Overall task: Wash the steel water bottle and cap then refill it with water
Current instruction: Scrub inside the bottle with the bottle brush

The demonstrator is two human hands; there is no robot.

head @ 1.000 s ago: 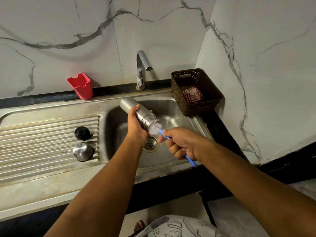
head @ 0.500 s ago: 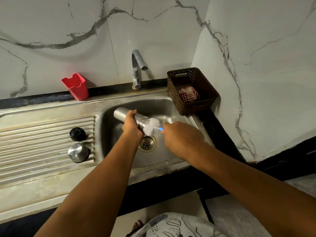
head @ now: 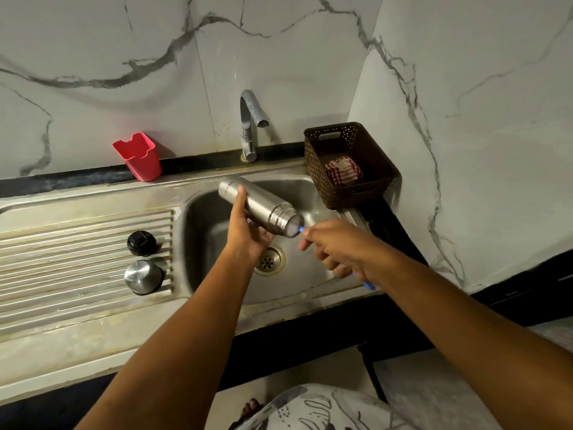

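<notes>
Most of the blue brush is concealed within the bottle and beneath the right hand, and lettering near the bottle's base is too small to read.

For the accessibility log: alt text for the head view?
The left hand grips a tilted steel bottle over the sink; the right hand holds a blue brush at its mouth. A black cap and a steel cap sit on the drainboard.
</notes>
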